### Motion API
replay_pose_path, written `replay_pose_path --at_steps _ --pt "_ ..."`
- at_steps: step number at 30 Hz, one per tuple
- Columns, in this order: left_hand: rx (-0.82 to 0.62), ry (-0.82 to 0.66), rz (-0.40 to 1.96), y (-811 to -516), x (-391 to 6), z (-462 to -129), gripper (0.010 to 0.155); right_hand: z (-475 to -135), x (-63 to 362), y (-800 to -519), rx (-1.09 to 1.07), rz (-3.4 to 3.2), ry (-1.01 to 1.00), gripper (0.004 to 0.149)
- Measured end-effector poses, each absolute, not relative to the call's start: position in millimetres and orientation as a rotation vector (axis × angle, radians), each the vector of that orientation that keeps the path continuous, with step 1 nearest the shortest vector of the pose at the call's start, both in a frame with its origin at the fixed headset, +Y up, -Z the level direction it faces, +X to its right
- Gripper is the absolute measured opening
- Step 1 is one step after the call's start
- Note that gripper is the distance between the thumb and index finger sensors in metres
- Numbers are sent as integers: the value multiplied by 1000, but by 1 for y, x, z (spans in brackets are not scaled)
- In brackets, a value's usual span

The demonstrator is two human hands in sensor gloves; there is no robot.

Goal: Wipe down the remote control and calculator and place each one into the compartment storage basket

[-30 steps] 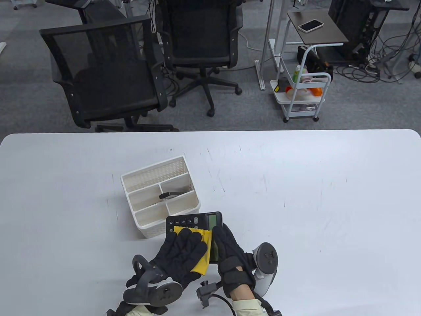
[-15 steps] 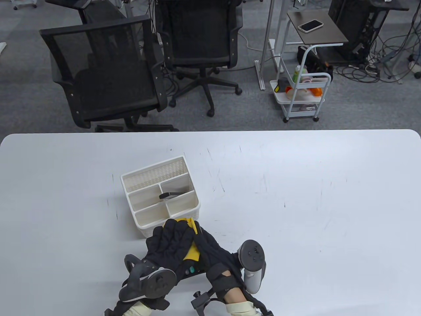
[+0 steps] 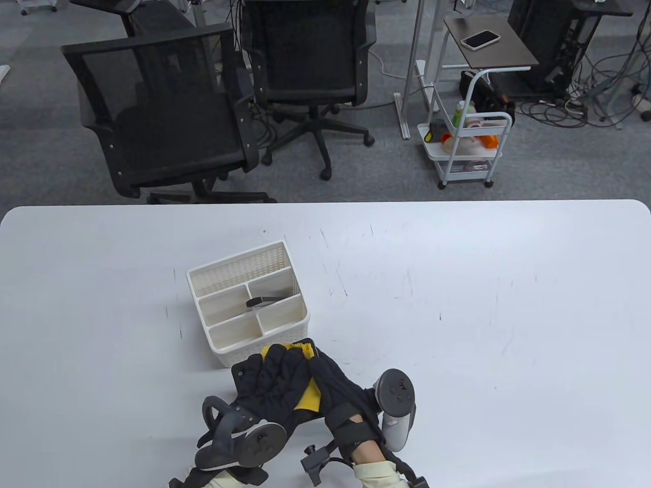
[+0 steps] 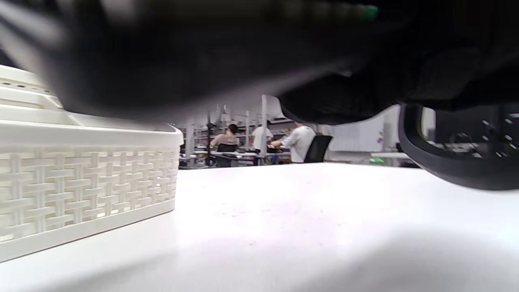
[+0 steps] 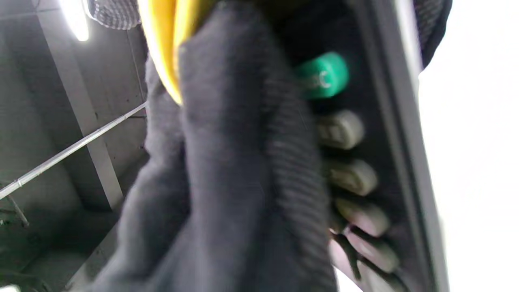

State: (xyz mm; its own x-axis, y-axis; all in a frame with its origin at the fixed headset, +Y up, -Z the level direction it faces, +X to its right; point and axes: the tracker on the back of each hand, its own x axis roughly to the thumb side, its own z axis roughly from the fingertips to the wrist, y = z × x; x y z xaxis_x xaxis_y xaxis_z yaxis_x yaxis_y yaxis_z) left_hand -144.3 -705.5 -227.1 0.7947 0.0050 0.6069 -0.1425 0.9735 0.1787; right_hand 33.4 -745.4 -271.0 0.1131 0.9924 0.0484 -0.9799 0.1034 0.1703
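Table view shows our left hand (image 3: 274, 378) pressing the yellow cloth (image 3: 308, 397) flat onto the rigid, light calculator (image 3: 238, 373), which our right hand (image 3: 338, 389) grips by its edges at the basket's (image 3: 239, 284) five o'clock.

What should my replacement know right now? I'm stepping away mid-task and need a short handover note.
Left hand: fingers spread flat, pressing the yellow cloth on the calculator.
Right hand: holds the calculator, its keys visible in the right wrist view.
Both sit beside the near wall of the compartment storage basket.
Done: the remote control already stands in a back right compartment.
Left: finish wiping the calculator, then place it into a basket compartment, and put the cloth down.
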Motion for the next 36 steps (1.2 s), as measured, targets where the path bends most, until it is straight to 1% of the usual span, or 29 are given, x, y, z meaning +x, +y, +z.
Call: replay_pose_path --at_steps 4,6,8,9,13,19,23,28,36 --pt "210 -723 33 -709 -131 -220 62 -273 42 -750 110 1351 53 82" --pt "223 -750 -3 -710 -125 -218 60 -274 46 -751 87 1310 51 81" --pt "253 -778 -55 -711 -122 -216 60 -274 50 -751 64 1278 47 78" --pt "261 -783 -69 -711 -122 -216 60 -275 51 -750 57 1271 41 73" --pt "307 -797 -121 -710 -126 -215 59 -276 52 -746 70 1235 7 72" --pt "369 -788 -127 -707 -134 -218 59 -273 60 -746 -10 1130 -50 72" --pt "395 -729 -134 -702 -144 -222 60 -273 66 -745 -27 1119 -87 71" --pt "388 -634 -91 -699 -161 -231 60 -273 69 -744 -35 1115 -100 71" --pt "352 -513 58 -694 -186 -243 60 -274 68 -738 -7 1165 -97 69"
